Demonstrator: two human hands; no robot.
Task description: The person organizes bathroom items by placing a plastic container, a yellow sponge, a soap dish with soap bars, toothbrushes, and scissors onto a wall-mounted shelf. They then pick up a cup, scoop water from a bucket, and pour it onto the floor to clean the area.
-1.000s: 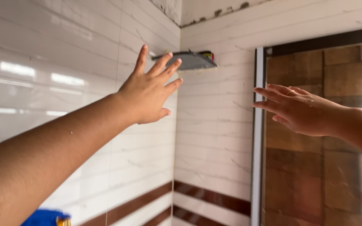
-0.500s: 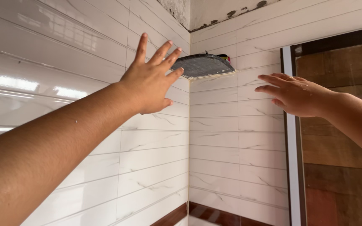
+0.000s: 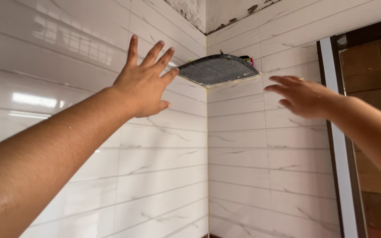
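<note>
A grey triangular corner shelf (image 3: 219, 69) is fixed high up where two white tiled walls meet, seen from below. Something red and dark (image 3: 245, 57) pokes over its back right edge. My left hand (image 3: 143, 83) is raised with fingers spread, its fingertips just left of the shelf and a little below its rim, holding nothing. My right hand (image 3: 301, 95) is stretched out flat, palm down, to the right of the shelf and below it, also holding nothing. Neither hand touches the shelf.
White marbled wall tiles (image 3: 164, 145) cover both walls. A white door frame (image 3: 338, 145) with a brown wooden door (image 3: 378, 88) stands at the right. Cracked, stained plaster (image 3: 190, 11) shows above the tiles.
The view has tilted up and closed in on the corner, so the shelf looks larger. Both hands have risen toward the shelf, and the right hand has moved left, closer to it.
</note>
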